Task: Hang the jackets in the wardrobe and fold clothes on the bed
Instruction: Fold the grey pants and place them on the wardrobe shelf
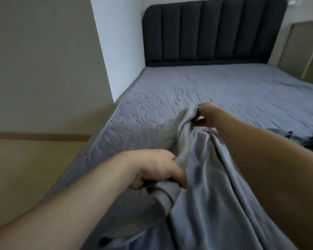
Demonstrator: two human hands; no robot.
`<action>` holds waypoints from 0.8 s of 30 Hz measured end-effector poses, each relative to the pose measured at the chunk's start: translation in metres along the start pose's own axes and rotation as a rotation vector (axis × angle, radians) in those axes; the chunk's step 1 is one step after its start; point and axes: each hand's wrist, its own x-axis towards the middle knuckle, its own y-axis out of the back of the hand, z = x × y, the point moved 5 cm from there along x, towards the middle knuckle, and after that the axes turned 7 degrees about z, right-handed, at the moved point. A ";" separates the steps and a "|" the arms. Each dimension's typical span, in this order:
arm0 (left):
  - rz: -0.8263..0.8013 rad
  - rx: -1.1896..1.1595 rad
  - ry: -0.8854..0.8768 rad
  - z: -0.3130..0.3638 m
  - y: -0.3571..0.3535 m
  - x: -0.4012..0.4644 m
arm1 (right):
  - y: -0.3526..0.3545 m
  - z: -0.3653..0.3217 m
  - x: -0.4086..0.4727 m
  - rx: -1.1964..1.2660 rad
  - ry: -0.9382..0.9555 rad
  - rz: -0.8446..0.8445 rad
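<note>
Left hand (157, 168) and right hand (205, 114) both gripping soft grey garment (206, 177) over quilted grey bed (152, 109); fingertips hidden, garment cut off below.

A bed with a grey quilted mattress (197, 91) fills the middle of the room. At its far end stands a dark padded headboard (211, 31) with upright channels. A white wall section (119, 51) meets the mattress's left edge, beside a beige wall (43, 60). Pale beige furniture (300, 51) stands past the far right corner.
</note>
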 end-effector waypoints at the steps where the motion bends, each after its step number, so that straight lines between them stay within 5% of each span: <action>1: -0.016 0.000 -0.023 0.015 -0.030 0.010 | 0.031 0.011 -0.003 0.095 -0.039 0.050; 5: -0.024 0.103 -0.121 0.048 -0.143 0.050 | 0.101 0.096 -0.032 0.177 -0.344 -0.086; 9: -0.328 0.121 -0.030 0.037 -0.213 0.050 | 0.125 0.163 -0.064 -0.029 -0.395 -0.251; 11: -0.203 0.284 -0.083 0.025 -0.199 0.055 | 0.125 0.170 -0.070 -0.136 -0.344 -0.286; 14: 0.290 0.489 -0.092 0.001 -0.134 0.060 | 0.115 0.163 -0.076 -0.348 -0.268 -0.278; 17: 0.736 0.755 0.130 -0.033 -0.073 0.054 | 0.105 0.157 -0.083 -0.426 -0.188 -0.222; 21: 0.645 0.541 0.266 -0.071 -0.069 0.064 | 0.113 0.150 -0.084 -0.314 -0.106 -0.075; 24: 0.497 0.769 0.286 -0.070 -0.068 0.078 | 0.132 0.154 -0.085 -0.481 -0.037 0.035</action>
